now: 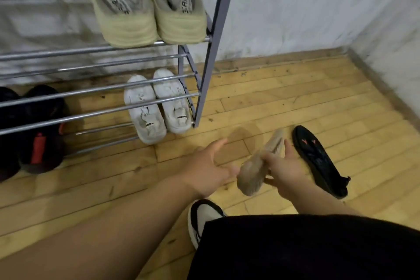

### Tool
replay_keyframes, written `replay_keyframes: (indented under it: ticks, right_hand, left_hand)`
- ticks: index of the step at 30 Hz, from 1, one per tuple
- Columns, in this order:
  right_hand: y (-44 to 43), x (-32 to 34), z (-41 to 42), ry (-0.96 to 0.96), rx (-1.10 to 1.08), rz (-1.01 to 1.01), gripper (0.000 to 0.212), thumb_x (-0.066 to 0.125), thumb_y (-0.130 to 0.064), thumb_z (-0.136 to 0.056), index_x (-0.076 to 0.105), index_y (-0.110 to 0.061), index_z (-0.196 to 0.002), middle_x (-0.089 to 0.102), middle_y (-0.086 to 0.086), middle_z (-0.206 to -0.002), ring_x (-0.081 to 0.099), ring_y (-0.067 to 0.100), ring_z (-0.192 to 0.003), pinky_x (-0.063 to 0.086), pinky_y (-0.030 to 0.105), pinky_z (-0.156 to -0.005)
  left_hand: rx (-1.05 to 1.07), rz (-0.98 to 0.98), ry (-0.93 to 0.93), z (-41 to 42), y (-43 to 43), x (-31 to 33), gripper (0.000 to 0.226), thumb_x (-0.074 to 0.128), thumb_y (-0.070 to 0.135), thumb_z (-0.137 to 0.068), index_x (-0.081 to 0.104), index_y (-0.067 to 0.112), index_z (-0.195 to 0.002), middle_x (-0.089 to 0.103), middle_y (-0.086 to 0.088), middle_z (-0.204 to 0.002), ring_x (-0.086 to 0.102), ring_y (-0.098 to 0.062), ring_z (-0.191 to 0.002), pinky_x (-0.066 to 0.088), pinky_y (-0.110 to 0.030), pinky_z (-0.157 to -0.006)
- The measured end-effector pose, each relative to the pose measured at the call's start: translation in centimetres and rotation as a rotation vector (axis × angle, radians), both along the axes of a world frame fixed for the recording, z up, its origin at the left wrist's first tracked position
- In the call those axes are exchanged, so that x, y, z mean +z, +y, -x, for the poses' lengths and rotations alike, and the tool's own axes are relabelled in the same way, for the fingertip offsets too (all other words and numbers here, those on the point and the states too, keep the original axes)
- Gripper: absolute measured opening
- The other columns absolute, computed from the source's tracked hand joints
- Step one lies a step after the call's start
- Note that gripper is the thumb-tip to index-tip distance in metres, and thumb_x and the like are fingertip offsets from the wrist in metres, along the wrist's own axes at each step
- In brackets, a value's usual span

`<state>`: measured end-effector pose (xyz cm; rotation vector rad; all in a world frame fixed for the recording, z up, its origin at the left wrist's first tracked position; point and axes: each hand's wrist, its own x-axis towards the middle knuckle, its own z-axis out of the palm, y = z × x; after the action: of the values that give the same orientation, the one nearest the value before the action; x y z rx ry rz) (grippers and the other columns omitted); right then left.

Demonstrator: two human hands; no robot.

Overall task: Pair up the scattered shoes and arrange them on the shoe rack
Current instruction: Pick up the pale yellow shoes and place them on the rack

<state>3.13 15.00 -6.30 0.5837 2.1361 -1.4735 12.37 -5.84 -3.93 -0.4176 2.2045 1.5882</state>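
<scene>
My right hand grips a beige knit shoe above the wooden floor, right of the shoe rack. My left hand is open beside it, fingers spread, close to the shoe's heel. A black shoe-shaped piece with red marks lies flat on the floor just right of my hands. On the rack, a pale green pair sits on an upper shelf, a white pair on the bottom right, and a black pair with red tabs on the bottom left.
White walls meet in a corner at the right. My foot in a white-and-black shoe stands on the floor near my dark shorts. Bare steel bars of the middle shelves run left.
</scene>
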Motion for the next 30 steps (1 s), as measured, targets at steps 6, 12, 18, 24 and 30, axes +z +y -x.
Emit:
replay_keyframes:
  ticks: [6,12,18,24,30]
  right_hand:
    - [-5.0,13.4,-0.3,0.211,-0.106,0.742,0.079,0.048,-0.007,-0.103,0.014,-0.054,-0.156,0.06,0.013,-0.134,0.072,0.038,-0.107,0.058,0.057,-0.087]
    - [-7.4,23.2,-3.8,0.423,0.024,0.689,0.069,0.04,-0.01,-0.108,0.019,-0.056,-0.155,0.068,0.004,-0.131,0.074,0.026,-0.106,0.061,0.055,-0.085]
    - [-11.3,29.8,-9.3,0.503,0.258,0.697,0.054,0.045,-0.014,-0.107,0.044,-0.049,-0.147,0.072,-0.003,-0.125,0.075,0.026,-0.102,0.063,0.045,-0.076]
    - [-19.2,34.9,-16.4,0.633,0.592,0.768,0.065,0.06,-0.008,-0.1,0.039,-0.042,-0.151,0.072,-0.008,-0.123,0.073,0.021,-0.107,0.063,0.041,-0.074]
    - [-29.1,37.1,-23.1,0.641,0.937,0.78,0.074,0.062,-0.002,-0.098,0.036,-0.048,-0.15,0.055,-0.01,-0.145,0.069,0.015,-0.114,0.063,0.041,-0.079]
  left_hand:
    - [0.114,-0.385,-0.026,-0.7,-1.3,9.9,0.07,0.071,0.032,-0.094,0.036,0.048,-0.152,0.062,-0.002,-0.134,0.066,-0.025,-0.107,0.051,-0.04,-0.087]
    - [0.178,-0.361,0.283,-3.4,-1.4,19.2,0.056,0.069,0.008,-0.094,0.058,0.051,-0.128,0.069,0.005,-0.119,0.067,-0.016,-0.102,0.057,-0.035,-0.088]
    - [0.188,-0.008,0.531,-10.5,-6.5,27.1,0.076,0.078,0.007,-0.084,0.048,0.032,-0.149,0.067,0.008,-0.133,0.067,-0.012,-0.117,0.048,-0.039,-0.11]
    - [0.278,0.22,0.64,-21.0,-13.7,33.0,0.074,0.076,0.001,-0.087,0.05,0.034,-0.148,0.071,0.019,-0.123,0.072,-0.004,-0.105,0.055,-0.028,-0.097]
    - [0.528,0.288,0.703,-31.0,-20.3,32.8,0.078,0.073,-0.012,-0.084,0.055,0.047,-0.131,0.069,0.026,-0.122,0.071,-0.004,-0.108,0.055,-0.021,-0.089]
